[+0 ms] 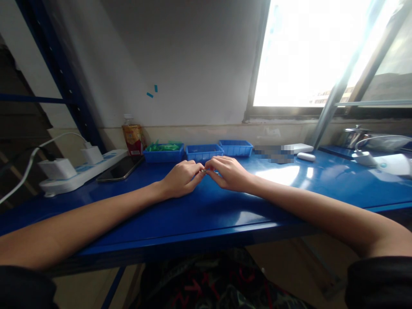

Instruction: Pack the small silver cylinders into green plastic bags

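Observation:
My left hand [183, 178] and my right hand [228, 173] meet fingertip to fingertip above the blue table [193, 219]. Both are closed in a pinch on a tiny light-coloured piece [204, 171], too small to name. Just behind them stands a blue plastic bin [204, 151], its inside mostly hidden from this low angle. To its left, another blue bin [165, 155] holds green pieces [163, 146]. A third blue bin [236, 149] sits to the right, close to the wall.
At left lie a white power strip [85, 171] with plugged-in chargers and a dark phone [121, 168]. A drink bottle and orange carton [133, 138] stand by the wall. On the right are a small white case [306, 157], a metal pot [355, 138] and another white power strip [389, 165].

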The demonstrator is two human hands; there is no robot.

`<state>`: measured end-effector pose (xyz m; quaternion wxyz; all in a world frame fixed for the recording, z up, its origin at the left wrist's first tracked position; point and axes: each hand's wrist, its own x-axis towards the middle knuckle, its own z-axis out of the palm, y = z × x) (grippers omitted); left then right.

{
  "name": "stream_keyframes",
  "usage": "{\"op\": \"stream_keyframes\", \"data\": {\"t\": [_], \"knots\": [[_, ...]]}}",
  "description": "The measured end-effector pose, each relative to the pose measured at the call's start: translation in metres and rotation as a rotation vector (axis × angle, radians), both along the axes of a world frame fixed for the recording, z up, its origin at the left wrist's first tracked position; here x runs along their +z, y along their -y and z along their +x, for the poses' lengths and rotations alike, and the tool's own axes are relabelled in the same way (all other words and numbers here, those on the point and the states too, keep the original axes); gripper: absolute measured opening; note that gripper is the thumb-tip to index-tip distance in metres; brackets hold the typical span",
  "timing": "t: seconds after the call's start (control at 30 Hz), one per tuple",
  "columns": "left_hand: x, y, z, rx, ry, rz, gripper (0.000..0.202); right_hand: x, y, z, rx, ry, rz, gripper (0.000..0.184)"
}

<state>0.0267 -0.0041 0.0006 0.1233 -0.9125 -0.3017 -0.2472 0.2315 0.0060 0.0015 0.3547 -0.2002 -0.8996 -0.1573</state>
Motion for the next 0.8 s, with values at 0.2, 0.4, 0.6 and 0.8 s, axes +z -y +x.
{"op": "stream_keyframes", "data": {"t": [0.2,0.4,0.6,0.8], "knots": [[-0.0009,0.0006,0.0008,0.059,0.031,0.035,0.023,0.0005,-0.0002,0.0001,-0.065,0.000,-0.051,0.014],[-0.0018,-0.0002,0.0011,0.048,0.026,0.060,0.023,0.0001,-0.0001,0.0002,-0.102,0.017,-0.059,0.018],[-0.0019,-0.0006,0.0016,0.045,0.048,0.079,0.022,0.0003,0.0000,-0.0005,-0.152,0.034,-0.076,0.023],[-0.0036,-0.0024,0.0003,0.040,0.051,0.101,0.021,0.0024,0.0004,0.0002,-0.142,0.034,-0.096,0.022]]}}
